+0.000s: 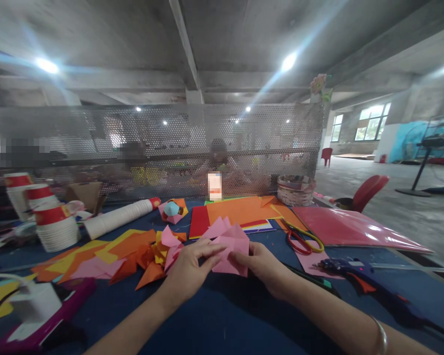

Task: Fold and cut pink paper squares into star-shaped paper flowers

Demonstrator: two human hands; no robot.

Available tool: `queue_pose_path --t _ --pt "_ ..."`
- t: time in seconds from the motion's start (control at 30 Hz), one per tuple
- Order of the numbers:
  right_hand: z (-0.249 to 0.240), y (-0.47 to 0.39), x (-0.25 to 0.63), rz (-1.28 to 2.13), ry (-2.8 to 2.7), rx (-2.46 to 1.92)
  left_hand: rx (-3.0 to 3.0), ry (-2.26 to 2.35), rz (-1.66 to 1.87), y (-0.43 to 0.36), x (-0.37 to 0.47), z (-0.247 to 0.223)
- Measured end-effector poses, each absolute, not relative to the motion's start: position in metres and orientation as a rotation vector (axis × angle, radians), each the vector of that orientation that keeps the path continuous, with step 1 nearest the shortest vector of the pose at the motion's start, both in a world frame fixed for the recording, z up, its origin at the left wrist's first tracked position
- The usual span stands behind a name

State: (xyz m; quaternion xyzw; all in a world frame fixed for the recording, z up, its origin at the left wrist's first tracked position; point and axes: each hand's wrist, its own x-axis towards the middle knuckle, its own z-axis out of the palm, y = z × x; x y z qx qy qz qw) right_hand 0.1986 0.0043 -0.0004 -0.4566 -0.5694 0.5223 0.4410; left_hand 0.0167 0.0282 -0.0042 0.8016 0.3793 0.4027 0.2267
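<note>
Between my two hands is a square sheet of pink paper (pixel 234 254) with fold creases, lifted over the blue tabletop (pixel 222 315). My left hand (pixel 192 264) pinches its left side between thumb and fingers. On the right edge, my right hand (pixel 262 266) grips with the thumb in front, its other fingers mostly hidden behind the sheet. Just left of my left hand lie folded orange, yellow and pink paper pieces (pixel 148 256). Beyond the sheet rest stacked orange sheets (pixel 237 212). Red-and-yellow scissors (pixel 303 239) lie beyond my right hand.
A blue glue gun (pixel 355 271) lies at right, near a glossy pink sheet pack (pixel 348 224). Paper cups (pixel 57 227) stand at left beside a long cup stack (pixel 122 217). A purple power strip (pixel 48 320) sits front left. A perforated metal screen (pixel 170 148) and woven basket (pixel 296 191) bound the back.
</note>
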Motion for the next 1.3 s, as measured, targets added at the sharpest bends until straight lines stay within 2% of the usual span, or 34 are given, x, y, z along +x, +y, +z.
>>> queue_pose_path --t 0.3,0.87,1.3 --pt "-0.003 0.0063 0.1991 1.333 -1.385 -1.136 2.226 1.072 1.13 0.0269 0.0169 -0.0021" --pt "0.0031 0.0002 0.1967 1.609 -1.076 -1.023 2.242 0.992 1.209 0.0283 0.0161 -0.0048" --pt "-0.0017 0.0026 0.196 1.46 -1.273 -1.056 2.354 0.9 1.313 0.0283 0.0178 -0.0065"
